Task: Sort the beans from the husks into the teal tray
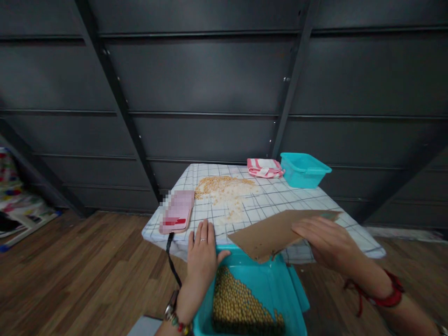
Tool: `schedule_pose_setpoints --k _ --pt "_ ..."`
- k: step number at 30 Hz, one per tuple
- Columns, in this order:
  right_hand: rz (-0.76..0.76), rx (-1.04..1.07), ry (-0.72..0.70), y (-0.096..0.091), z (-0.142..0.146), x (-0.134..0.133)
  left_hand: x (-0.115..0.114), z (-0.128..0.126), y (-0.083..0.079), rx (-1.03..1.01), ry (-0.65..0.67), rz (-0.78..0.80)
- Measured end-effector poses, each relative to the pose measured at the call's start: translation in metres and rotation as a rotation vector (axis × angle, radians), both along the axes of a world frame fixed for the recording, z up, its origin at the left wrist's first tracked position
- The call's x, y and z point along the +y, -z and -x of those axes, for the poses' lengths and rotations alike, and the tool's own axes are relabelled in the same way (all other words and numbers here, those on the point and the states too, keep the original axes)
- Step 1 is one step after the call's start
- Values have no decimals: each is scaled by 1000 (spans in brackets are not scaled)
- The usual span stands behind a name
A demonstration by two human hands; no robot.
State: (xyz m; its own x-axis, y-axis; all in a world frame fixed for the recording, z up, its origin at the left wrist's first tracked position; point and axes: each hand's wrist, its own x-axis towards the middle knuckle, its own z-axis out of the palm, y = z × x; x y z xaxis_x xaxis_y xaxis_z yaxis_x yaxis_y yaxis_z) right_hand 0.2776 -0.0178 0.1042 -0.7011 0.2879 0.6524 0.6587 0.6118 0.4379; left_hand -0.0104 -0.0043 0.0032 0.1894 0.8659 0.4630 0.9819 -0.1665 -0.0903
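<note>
honestly, the right hand (324, 238) grips the cardboard (268, 232) over the far rim of the tub (266, 285); the left hand (203, 254) lies open by that rim. i'd guess the loose grains (212, 185) on the tablecloth (292, 199) could reach the floor (105, 261) if the tub slid away.

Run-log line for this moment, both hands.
left hand: at rim of near bin | right hand: holding cardboard | near bin: bean-like pile | tablecloth: loose bits
</note>
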Motion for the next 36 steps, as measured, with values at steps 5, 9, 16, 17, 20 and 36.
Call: schedule_pose_setpoints --k 5,9,16,17,20,36 --pt "-59 -25 -8 -1 1 10 -1 2 1 -2 15 -5" --pt "-60 -16 -6 3 -6 26 0 2 3 5 24 -19" --pt "-26 32 -13 4 -27 44 1 1 4 -14 23 -16" --pt "-21 52 -9 2 -30 48 1 1 4 -14 20 -11" --pt "-28 132 19 -7 -39 65 1 -1 3 -25 19 -1" --pt "-105 199 80 11 -45 143 4 -18 -3 -1 8 11"
